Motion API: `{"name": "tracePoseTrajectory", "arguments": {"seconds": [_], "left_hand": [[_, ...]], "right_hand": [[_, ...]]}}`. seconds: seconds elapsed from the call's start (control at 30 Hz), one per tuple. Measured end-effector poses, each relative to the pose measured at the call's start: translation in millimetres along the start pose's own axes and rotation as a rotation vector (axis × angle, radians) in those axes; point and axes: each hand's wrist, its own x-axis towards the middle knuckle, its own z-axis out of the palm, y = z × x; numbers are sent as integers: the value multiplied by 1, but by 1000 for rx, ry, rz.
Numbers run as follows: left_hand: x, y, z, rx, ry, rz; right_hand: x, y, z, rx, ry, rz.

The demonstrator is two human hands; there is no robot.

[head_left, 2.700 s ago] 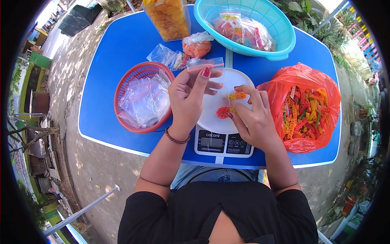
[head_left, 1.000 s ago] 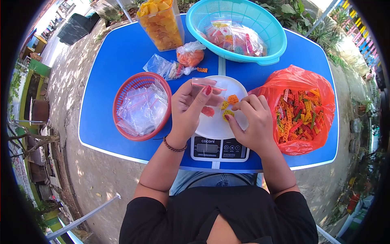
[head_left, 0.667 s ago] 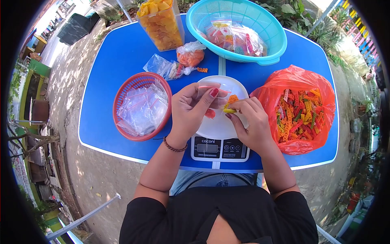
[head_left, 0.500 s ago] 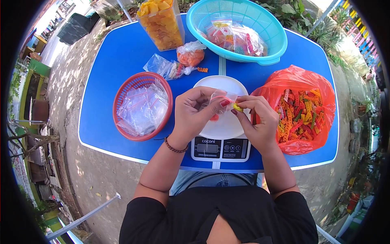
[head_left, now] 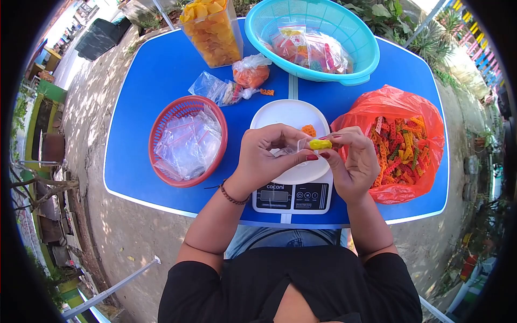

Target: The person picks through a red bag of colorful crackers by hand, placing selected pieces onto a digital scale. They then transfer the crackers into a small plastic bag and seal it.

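Over the round white plate (head_left: 280, 112) of the kitchen scale (head_left: 276, 197), my two hands meet. My left hand (head_left: 269, 158) pinches a small clear plastic bag (head_left: 291, 146), partly hidden by the fingers. Closed too, my right hand (head_left: 353, 161) has its fingertips at the bag's edge, beside a small yellow piece (head_left: 320, 144). An orange piece (head_left: 308, 130) shows just above the fingers, over the plate. To the right, a red plastic bag (head_left: 396, 99) lies open around many colourful ridged pieces (head_left: 398, 151).
A red basket (head_left: 219, 161) of clear bags stands at left. Farther back are a tall container of orange chips (head_left: 215, 37), a knotted bag of orange contents (head_left: 251, 72), loose plastic (head_left: 212, 88) and a turquoise basket (head_left: 355, 81) with filled bags.
Both hands have shifted slightly, with the left fingers now lower over the small bag. The yellow piece shows more fully between the hands, and the orange piece has come into view.
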Motion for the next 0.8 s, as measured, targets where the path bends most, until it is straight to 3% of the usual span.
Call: {"name": "tracePoseTrajectory", "arguments": {"seconds": [0.23,0.3,0.33,0.5,0.6,0.8], "left_hand": [[-1,-1,-2,26,-52,-6],[0,-4,0,-1,-46,73],[0,-5,0,-14,-43,112],[0,3,3,-172,155,-59],[3,-3,-3,-301,291,-48],[6,-6,-8,-446,374,-20]], "right_hand": [[11,-3,-8,-216,-163,-125],[10,-3,-6,-207,-181,-126],[11,-5,-4,-178,-160,-98],[4,-9,1,-175,12,136],[7,-4,-5,-709,-336,-3],[4,-7,11,-834,-480,-35]]}}
